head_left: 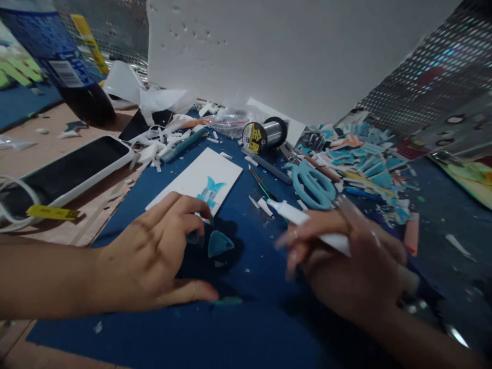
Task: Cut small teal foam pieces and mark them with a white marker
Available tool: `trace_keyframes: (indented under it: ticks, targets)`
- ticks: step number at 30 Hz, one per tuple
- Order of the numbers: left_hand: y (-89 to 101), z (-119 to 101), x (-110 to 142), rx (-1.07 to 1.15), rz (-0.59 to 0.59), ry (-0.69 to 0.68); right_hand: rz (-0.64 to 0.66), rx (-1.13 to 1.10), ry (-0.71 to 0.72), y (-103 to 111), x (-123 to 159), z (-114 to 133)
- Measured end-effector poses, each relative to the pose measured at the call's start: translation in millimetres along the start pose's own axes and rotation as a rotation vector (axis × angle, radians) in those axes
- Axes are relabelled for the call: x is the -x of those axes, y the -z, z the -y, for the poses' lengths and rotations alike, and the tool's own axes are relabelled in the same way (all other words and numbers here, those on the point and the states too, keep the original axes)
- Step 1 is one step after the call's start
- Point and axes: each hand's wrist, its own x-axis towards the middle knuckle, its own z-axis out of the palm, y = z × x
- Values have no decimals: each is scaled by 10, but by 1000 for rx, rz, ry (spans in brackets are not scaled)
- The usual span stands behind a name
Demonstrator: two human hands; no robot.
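Observation:
My left hand hovers low over the blue mat, fingers half bent and thumb stretched well apart from them. A small teal triangular piece lies just off its fingertips, and a thin teal piece is at the thumb tip. Another dark teal bit is partly hidden under the fingers. Behind this hand rests a white card bearing a blue fish-tail shape. My right hand, blurred by motion, is closed round a white pen whose pale blue tip points up and left.
Light-blue-handled scissors, a wire spool and a heap of blue and white scraps lie beyond my right hand. A phone, a dark drink bottle and white clippings are at left. A white board stands behind.

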Motion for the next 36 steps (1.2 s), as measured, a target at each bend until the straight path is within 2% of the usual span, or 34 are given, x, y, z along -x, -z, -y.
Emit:
trace_keyframes:
  ticks: [2,3,7,10,16,18,22,24,30,34,36]
  targets:
    - [-31,-15,-28,-34,64,48,-178,-254,-78,-117,-105,-94]
    - [-43,-16,-32,-15,92,54,-215,-326,-107,-153,-134,-138]
    - [-83,2,-1,117,71,49,-167,-459,-117,-179,-164,-244]
    - [-113,15,14,201,64,23,-118,-460,-137,-184,-170,-237]
    - [-64,38,5,232,45,-37,-147,-281,-134,-267,-120,-154]
    - [-13,41,24,146,9,-103,-151,-146,-59,-276,-84,-135]
    - [72,5,100,-54,-51,-308,-10,136,190,-290,-49,-97]
    - [96,-30,137,-118,-60,-353,33,208,236,-315,-51,-79]
    - [143,-133,170,-172,-36,-289,72,242,259,-372,-51,-95]
    - [141,-146,147,-155,-64,-298,113,256,253,-370,-59,-124]
    - [129,-137,150,-147,-56,-260,127,278,259,-369,-63,-128]
